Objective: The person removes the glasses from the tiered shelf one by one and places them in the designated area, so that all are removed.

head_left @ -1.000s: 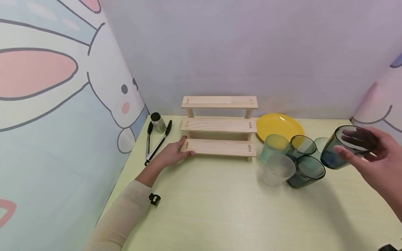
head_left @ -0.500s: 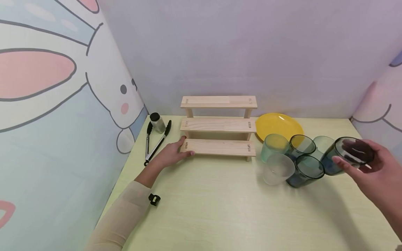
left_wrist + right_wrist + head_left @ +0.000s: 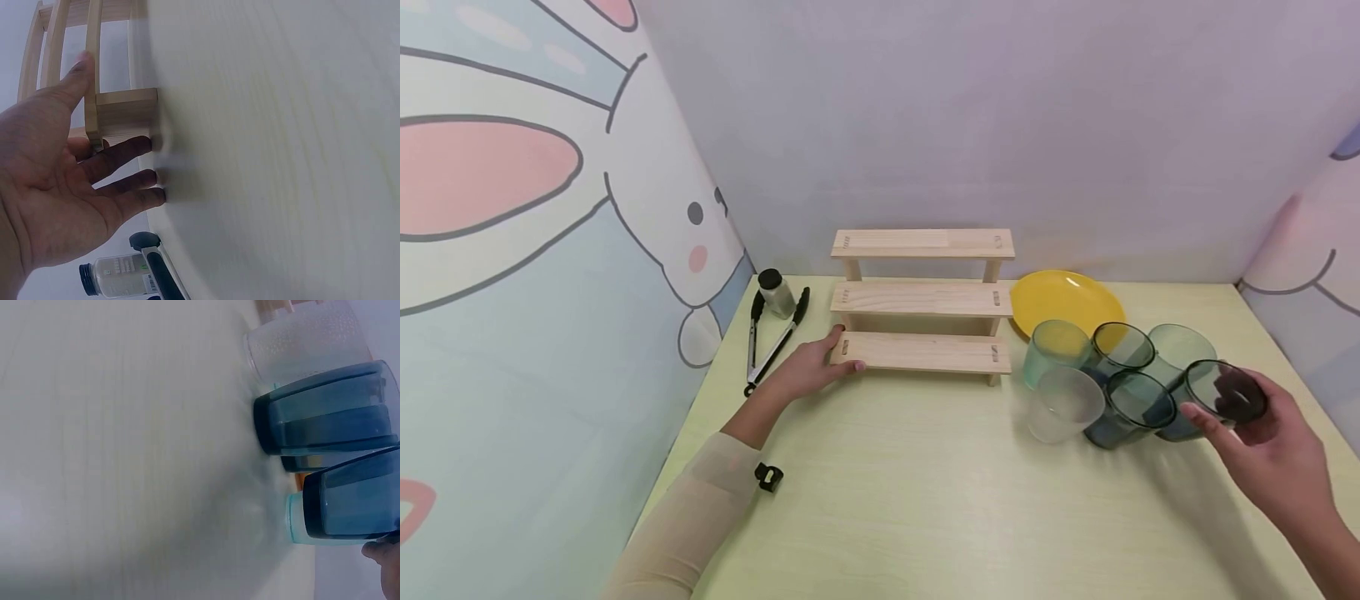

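A three-tier wooden step rack (image 3: 922,298) stands against the back wall. My left hand (image 3: 811,367) grips the left end of its lowest step; in the left wrist view the thumb lies along the plank, the other fingers spread near the tabletop. My right hand (image 3: 1273,450) holds a dark blue-grey glass (image 3: 1206,404) by its right side, the thumb at the near rim. Beside that one is a second dark glass (image 3: 1127,410), with a clear frosted glass (image 3: 1064,406) to its left. Behind them are a pale green glass (image 3: 1054,354), another dark glass (image 3: 1120,350) and a light greenish glass (image 3: 1180,343).
A yellow plate (image 3: 1063,298) lies behind the glasses. Left of the rack, black-handled tongs (image 3: 778,346) lie open beside a small black-lidded jar (image 3: 777,293). Walls border the pale table (image 3: 925,500) at the back and both sides.
My right hand has lowered the dark glass and brought it left and nearer, beside the front dark glass. My left hand has stayed on the rack.
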Available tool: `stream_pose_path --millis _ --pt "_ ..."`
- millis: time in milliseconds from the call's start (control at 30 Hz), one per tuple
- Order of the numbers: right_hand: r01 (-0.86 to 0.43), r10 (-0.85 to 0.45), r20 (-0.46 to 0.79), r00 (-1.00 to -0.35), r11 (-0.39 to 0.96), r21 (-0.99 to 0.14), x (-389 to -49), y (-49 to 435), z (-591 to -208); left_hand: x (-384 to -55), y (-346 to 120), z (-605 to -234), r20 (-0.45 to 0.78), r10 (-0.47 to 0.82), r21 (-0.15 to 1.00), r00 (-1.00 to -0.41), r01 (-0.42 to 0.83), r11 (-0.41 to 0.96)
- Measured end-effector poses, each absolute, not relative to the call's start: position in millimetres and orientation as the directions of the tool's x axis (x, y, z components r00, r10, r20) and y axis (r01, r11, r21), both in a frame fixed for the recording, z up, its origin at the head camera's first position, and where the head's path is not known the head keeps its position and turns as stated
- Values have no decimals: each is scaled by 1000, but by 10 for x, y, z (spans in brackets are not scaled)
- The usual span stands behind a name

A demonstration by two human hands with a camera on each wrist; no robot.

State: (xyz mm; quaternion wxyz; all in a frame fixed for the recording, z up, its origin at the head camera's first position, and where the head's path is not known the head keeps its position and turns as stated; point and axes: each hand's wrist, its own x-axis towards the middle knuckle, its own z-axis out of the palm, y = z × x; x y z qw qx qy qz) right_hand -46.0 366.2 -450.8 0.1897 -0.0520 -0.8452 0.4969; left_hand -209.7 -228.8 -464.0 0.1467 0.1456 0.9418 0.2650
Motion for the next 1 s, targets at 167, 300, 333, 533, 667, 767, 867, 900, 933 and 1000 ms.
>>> stream_pose_path --millis 167,300,333,533,667,767,867,900,933,1000 --pt "-110 232 257 -938 503 -857 -427 3693 -4631 -2092 -2293 -4633 -196 348 548 -917 192 814" --pt "-101 219 243 -945 511 -853 -406 3705 -4712 -2095 -2299 -4632 -193 344 547 -919 190 815" --pt "-97 220 241 -945 514 -852 -400 3704 -4730 -2097 -2300 -4633 -193 343 547 -919 189 815" --pt "-124 201 260 -944 514 -849 -380 3689 -4816 -2093 -2296 -4638 -199 341 544 -919 186 818" --pt "-141 183 276 -944 531 -836 -374 3718 -4830 -2093 -2286 -4648 -198 345 552 -918 186 813" --pt "-192 147 304 -941 508 -840 -383 3708 -4839 -2099 -2282 -4641 -195 350 551 -916 193 812" --pt "-300 100 350 -931 333 -894 -406 3683 -4861 -2105 -2282 -4614 -194 359 551 -913 201 810" --pt "-336 90 369 -925 259 -905 -412 3673 -4870 -2106 -2284 -4605 -193 363 553 -911 205 808" --pt "-365 84 386 -919 189 -911 -419 3669 -4880 -2112 -2286 -4600 -193 366 557 -910 206 805" --pt "-398 74 402 -912 71 -915 -428 3665 -4889 -2121 -2293 -4595 -191 370 564 -909 207 799"
